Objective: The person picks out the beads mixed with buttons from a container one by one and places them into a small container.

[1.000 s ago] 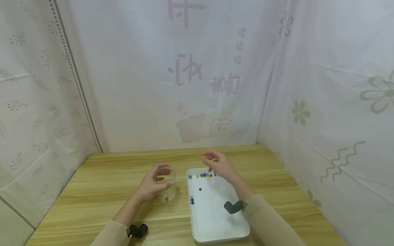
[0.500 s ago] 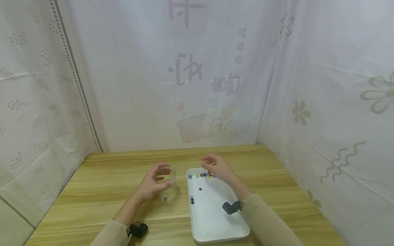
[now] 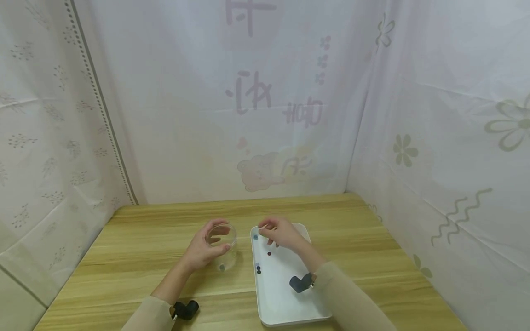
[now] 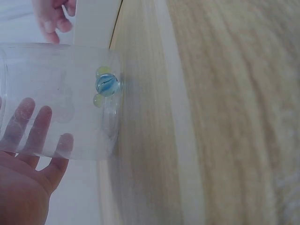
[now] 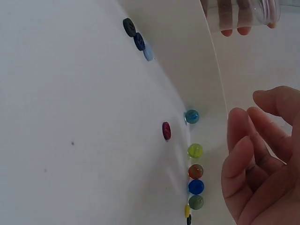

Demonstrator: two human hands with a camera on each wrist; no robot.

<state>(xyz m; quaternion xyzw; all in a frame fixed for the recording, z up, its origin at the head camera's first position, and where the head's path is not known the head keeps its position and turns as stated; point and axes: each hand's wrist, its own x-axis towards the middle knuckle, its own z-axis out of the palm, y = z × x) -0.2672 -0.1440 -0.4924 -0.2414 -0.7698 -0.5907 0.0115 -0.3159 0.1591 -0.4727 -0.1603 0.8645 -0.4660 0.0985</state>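
- Clear cylindrical jar (image 3: 230, 258), lower centre of head frame: blue-swirled marble (image 4: 107, 85) inside; left hand (image 3: 204, 250) curled round.
- White shallow tray (image 3: 285, 299), alongside: glossy marbles (image 5: 196, 186), disc-shaped buttons (image 5: 139, 41).
- Right hand (image 3: 283, 232), above tray: thumb, fingertips apart.

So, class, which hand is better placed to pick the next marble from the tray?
The right hand, probably: it is over the white tray, near the teal marble, and appears free. The left hand holds the transparent jar.
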